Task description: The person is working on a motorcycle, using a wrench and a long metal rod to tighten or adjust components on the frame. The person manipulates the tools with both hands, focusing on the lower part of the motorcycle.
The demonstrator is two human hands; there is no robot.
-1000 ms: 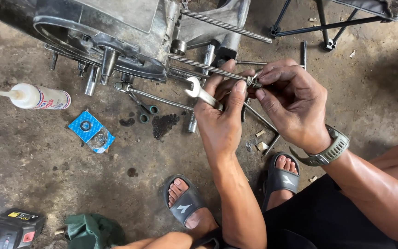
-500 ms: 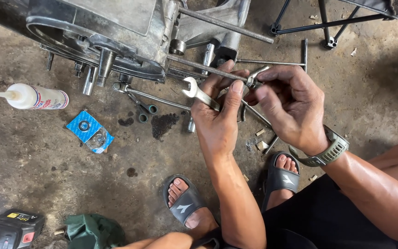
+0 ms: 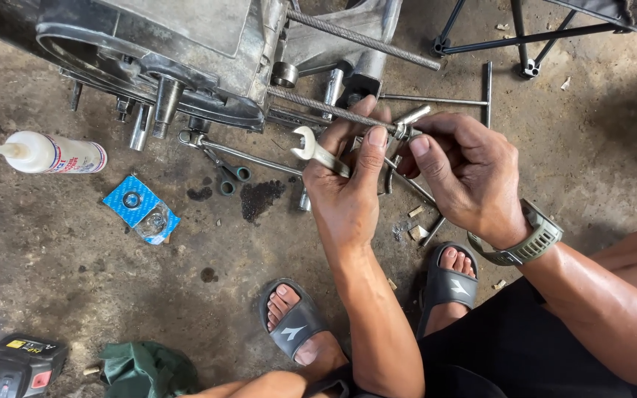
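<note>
Left hand: we see the left hand curled closed around a silver wrench, whose open end pokes out past the thumb side.
Right hand: the right hand pinches a small metal fitting at the end of a threaded rod, fingertips closed on it.
Rod: it runs from the engine casing to the two hands, above the concrete floor.
Surroundings: a white sealant tube, a blue packet and scissors lie on the floor, well apart from both hands.
</note>
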